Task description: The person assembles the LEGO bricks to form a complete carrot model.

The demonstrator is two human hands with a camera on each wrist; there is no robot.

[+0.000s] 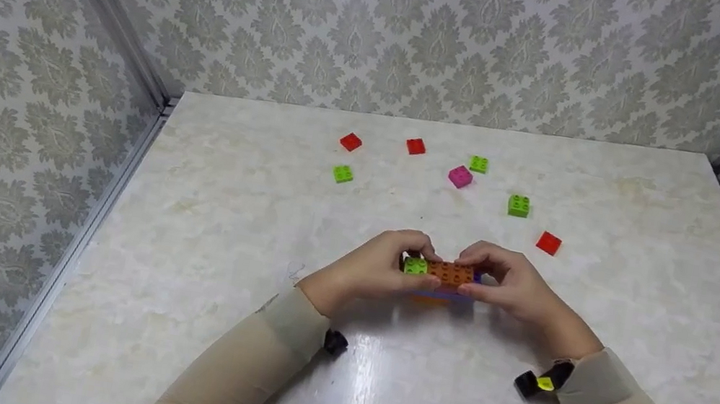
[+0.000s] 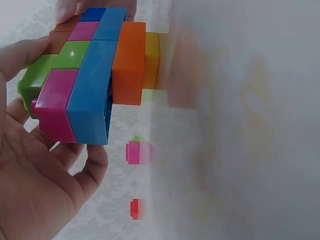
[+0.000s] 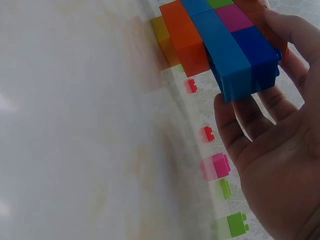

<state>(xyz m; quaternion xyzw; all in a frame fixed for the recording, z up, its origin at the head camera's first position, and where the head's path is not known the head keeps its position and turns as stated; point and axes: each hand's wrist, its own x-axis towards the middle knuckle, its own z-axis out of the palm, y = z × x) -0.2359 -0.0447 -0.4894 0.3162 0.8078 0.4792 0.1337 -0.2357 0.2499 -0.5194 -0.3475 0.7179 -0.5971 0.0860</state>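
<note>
Both hands hold a layered stack of toy building bricks from its two ends. At the top, a brown brick (image 1: 450, 276) lies beside a light green brick (image 1: 416, 265). Under them runs a row of pink (image 2: 56, 92), green and dark blue bricks (image 3: 255, 50). Lower down come blue bricks (image 2: 90, 90), an orange brick (image 2: 129, 62) and a yellow brick (image 2: 151, 60) at the base. My left hand (image 1: 386, 265) grips the green end, thumb at the near side. My right hand (image 1: 511, 282) pinches the brown brick's right end between thumb and fingers.
Loose bricks lie on the pale table (image 1: 220, 208) beyond the hands: red ones (image 1: 351, 142), green ones (image 1: 519, 205) and a pink one (image 1: 460, 176). One red brick (image 1: 549, 243) lies nearest the right hand. Patterned walls (image 1: 395, 32) border the table at the back and sides.
</note>
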